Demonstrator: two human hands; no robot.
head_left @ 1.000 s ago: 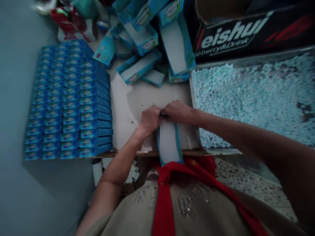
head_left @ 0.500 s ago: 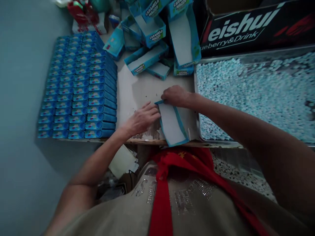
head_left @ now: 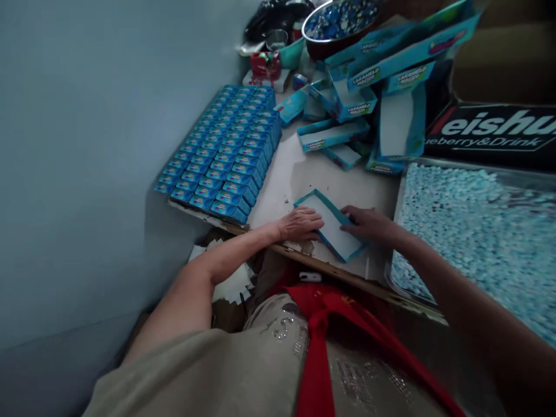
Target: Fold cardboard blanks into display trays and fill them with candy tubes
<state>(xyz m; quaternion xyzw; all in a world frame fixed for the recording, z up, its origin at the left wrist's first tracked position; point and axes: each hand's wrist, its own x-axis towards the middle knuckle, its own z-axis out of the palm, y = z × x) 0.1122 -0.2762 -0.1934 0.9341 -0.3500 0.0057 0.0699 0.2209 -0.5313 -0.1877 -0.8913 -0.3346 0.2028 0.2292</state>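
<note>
Open box: 1, blue walls and white inner floor (head_left: pixel 334 231), lower centre of the frame, lying aslant on the table (head_left: pixel 304 182) near its front edge, between the two hands.
Hands: 2, both touching this box.
Left hand (head_left: pixel 299 224): at the box's left long side, fingers nearly straight and close together, reaching over the rim; open, not closed round anything.
Right hand (head_left: pixel 369 226): at the right long side, fingers part-bent against the rim; whether they pinch the wall, cannot tell.
Metal tray (head_left: pixel 397 217): 1, right side of the frame, just beside the right hand, holding pale blue and white pieces (head_left: pixel 460 231), too many to count.
Stacked blue boxes (head_left: pixel 226 174): left of centre, in 4 columns side by side; rows run back, full count not readable.
Heap of open blue boxes (head_left: pixel 397 124): upper right of centre, at least 8, overlapping at mixed angles, white floors showing in several.
Black carton (head_left: pixel 490 130): 1, upper right, white lettering, behind the tray.
Round bowl (head_left: pixel 306 37): 1, top centre, filled with dark blue pieces.
Turquoise bowl (head_left: pixel 292 56): 1, left of the round bowl.
</note>
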